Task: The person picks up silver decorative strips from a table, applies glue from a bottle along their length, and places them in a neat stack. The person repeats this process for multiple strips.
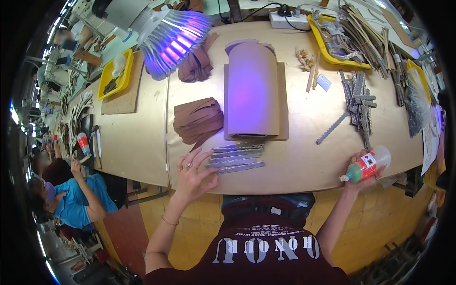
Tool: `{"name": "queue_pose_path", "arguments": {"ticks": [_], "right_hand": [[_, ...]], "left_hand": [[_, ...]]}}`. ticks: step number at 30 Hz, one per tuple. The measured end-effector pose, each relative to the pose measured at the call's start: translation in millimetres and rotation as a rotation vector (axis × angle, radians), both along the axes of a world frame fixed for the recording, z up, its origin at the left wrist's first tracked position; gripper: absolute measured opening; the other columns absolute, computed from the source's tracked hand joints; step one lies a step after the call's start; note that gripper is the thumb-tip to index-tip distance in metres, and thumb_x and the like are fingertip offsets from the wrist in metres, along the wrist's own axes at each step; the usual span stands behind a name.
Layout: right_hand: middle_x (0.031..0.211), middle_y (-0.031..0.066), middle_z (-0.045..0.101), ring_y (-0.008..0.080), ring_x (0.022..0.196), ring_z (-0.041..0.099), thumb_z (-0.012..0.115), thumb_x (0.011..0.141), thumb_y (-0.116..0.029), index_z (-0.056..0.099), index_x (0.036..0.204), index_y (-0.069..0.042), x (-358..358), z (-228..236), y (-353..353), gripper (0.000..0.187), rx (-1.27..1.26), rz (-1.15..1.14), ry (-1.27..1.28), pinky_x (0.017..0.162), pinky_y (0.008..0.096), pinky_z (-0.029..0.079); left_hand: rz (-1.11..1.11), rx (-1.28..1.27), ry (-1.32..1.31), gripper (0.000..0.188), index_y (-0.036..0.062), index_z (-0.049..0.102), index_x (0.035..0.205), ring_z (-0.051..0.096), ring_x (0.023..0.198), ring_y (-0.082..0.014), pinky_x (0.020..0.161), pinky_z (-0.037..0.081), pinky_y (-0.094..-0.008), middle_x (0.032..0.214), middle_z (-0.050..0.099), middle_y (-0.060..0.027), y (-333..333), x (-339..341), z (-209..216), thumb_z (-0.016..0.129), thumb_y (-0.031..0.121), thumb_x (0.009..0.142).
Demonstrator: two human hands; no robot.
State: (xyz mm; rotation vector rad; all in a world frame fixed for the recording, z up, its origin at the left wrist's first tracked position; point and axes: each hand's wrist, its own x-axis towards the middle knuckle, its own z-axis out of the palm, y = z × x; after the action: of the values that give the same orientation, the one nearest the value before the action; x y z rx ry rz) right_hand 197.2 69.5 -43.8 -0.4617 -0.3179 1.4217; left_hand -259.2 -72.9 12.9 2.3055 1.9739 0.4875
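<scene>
My left hand (194, 173) rests with fingers spread on the near edge of the workbench, its fingertips touching the left ends of several grey strips (237, 157) laid side by side. My right hand (362, 175) grips a small squeeze bottle (368, 165) with a green nozzle and a red label, held on its side just off the bench's front right edge. Behind the strips lies a brown sheet curved over a flat board (252, 92), lit purple.
A lamp (173, 38) glows purple above the bench. Bundles of brown straps (198, 121) lie left of the board. A loose pile of grey strips (357, 102), yellow trays (327, 47) and a power strip (289, 20) stand further back. Other people sit at the left (76, 194).
</scene>
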Motion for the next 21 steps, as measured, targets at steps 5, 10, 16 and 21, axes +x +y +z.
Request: {"name": "queue_pose_path", "arguments": {"ticks": [5,10,16,21], "right_hand": [[0.094,0.0139,0.050,0.0226,0.080,0.050,0.061,0.084,-0.051,0.046,0.120,0.005,-4,0,0,0.068,0.018,0.007,0.018,0.064,0.0345,0.044],[0.097,0.0169,0.053,0.0263,0.080,0.054,0.058,0.085,-0.054,0.046,0.121,0.005,-9,0,-2,0.070,-0.067,-0.077,0.061,0.065,0.0388,0.049],[0.094,0.0175,0.054,0.0268,0.075,0.056,0.060,0.083,-0.056,0.047,0.119,0.004,-9,1,-1,0.071,0.047,-0.009,0.092,0.061,0.0390,0.051],[0.090,0.0170,0.055,0.0254,0.069,0.056,0.061,0.081,-0.057,0.047,0.116,0.004,-12,2,1,0.072,0.073,0.006,0.145,0.057,0.0367,0.050]], "left_hand": [[-0.065,0.011,0.053,0.020,0.0202,0.071,0.082,0.045,0.127,-0.0269,0.103,0.028,-0.0426,0.127,0.058,-0.0020,10,-4,7,0.078,0.020,0.064],[-0.040,0.110,-0.015,0.021,0.0181,0.070,0.084,0.050,0.119,-0.0272,0.101,0.030,-0.0430,0.123,0.060,-0.0048,7,13,24,0.078,0.019,0.064],[-0.227,0.227,-0.300,0.027,0.0102,0.067,0.095,0.061,0.097,-0.0270,0.089,0.042,-0.0409,0.115,0.062,-0.0087,70,113,9,0.077,0.021,0.072],[-0.263,0.181,-0.269,0.032,0.0013,0.064,0.105,0.059,0.100,-0.0283,0.087,0.046,-0.0398,0.111,0.060,-0.0111,161,222,-21,0.071,0.020,0.080]]}}
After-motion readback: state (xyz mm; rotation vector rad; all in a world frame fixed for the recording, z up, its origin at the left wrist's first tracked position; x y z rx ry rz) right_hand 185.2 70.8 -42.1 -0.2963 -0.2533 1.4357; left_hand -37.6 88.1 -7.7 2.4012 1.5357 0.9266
